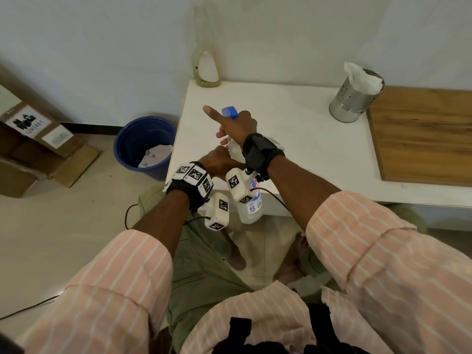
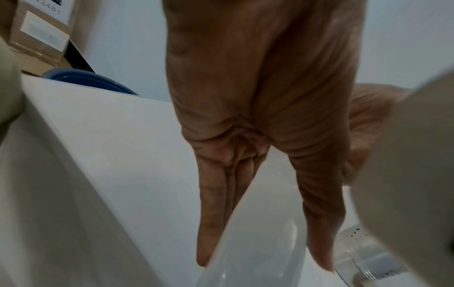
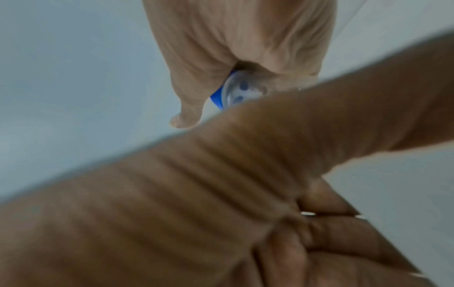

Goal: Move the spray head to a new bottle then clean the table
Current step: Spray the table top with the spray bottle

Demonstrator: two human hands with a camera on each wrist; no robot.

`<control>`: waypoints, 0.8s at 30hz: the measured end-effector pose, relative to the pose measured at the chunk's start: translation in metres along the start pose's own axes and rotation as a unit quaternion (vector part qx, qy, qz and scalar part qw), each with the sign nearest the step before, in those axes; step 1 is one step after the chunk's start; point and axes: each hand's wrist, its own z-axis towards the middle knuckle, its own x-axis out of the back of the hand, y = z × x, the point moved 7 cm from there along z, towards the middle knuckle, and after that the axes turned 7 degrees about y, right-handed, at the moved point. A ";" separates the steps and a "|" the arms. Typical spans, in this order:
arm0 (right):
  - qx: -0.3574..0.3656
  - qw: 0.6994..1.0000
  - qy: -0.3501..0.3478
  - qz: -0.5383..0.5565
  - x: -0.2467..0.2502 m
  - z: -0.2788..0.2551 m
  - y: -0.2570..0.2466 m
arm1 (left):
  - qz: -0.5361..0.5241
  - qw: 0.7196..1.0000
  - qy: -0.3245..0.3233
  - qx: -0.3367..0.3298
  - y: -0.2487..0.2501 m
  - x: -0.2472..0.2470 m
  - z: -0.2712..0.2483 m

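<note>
Step in hand: the spray head is judged to be in the middle of being screwed on or off a bottle; which of the two cannot be told.
Bottle: a clear bottle (image 1: pixel 251 205) with a printed label is held tilted over the near edge of the white table (image 1: pixel 293 139), its neck toward 12 o'clock.
Spray head: the blue spray head (image 1: pixel 229 112) is seen at the bottle's top, partly hidden.
Right hand: the right hand (image 1: pixel 237 129) is curled round the spray head, with the forefinger stretched out toward 11 o'clock.
Left hand: the left hand (image 1: pixel 219 163) is wrapped round the bottle's shoulder, fingers pressed together.
Other bottle: a yellowish bottle (image 1: pixel 206 66) without a head is stood at 12 o'clock by the wall.
Wiping supplies: paper is held in a metal holder (image 1: pixel 353 100) at 2 o'clock.
Next move: a firm counter-grip and a twist at the collar are called for.
</note>
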 end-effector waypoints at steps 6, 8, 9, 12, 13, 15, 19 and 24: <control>0.001 0.999 0.033 -0.038 0.005 0.001 0.004 | -0.008 1.000 -0.017 -0.024 0.007 -0.006 0.001; -0.001 1.000 0.001 -0.008 0.003 0.002 0.003 | -0.024 0.999 -0.020 -0.021 0.003 -0.006 0.005; -0.001 1.000 -0.009 0.010 0.003 0.002 0.003 | -0.035 0.999 -0.016 -0.019 0.001 -0.005 0.006; -0.017 1.000 0.022 0.002 0.008 0.002 0.006 | -0.003 1.000 -0.004 -0.016 0.004 -0.005 0.006; -0.020 0.999 0.038 -0.010 0.010 0.002 0.007 | 0.019 1.000 0.004 -0.002 0.003 -0.004 0.007; -0.025 0.998 0.047 -0.017 0.013 0.002 0.010 | 0.032 0.999 0.011 0.015 0.000 -0.001 0.010; -0.026 0.999 -0.004 0.030 0.006 0.001 0.010 | -0.021 1.000 -0.019 0.011 -0.004 -0.004 0.011; -0.035 0.999 0.031 -0.024 0.009 0.000 0.014 | 0.035 0.999 -0.001 0.023 -0.008 -0.002 0.012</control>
